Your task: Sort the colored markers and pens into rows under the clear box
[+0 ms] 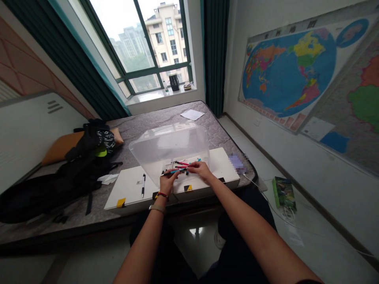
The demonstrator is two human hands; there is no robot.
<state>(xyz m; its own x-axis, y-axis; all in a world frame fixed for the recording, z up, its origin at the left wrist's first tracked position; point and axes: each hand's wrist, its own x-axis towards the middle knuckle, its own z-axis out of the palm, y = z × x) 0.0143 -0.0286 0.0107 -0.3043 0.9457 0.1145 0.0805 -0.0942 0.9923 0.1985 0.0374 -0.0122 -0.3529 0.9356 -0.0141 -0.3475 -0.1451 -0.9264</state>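
Observation:
My left hand (167, 180) and my right hand (200, 169) meet at the mouth of a clear plastic bin (154, 148) that lies tilted on a flat white box (130, 187). Both hands pinch a blue pen (174, 171) held crosswise between them. Several more pens (181, 163), red and blue, lie just inside the bin behind the hands. A single black and white pen (143, 185) lies on the white box to the left of my left hand.
The white box rests on a grey mattress (154, 120). A black bag (59, 177) and orange cushion (59, 146) are at left. A sheet of paper (192, 114) lies far back. A green book (284, 191) and cables are on the floor at right.

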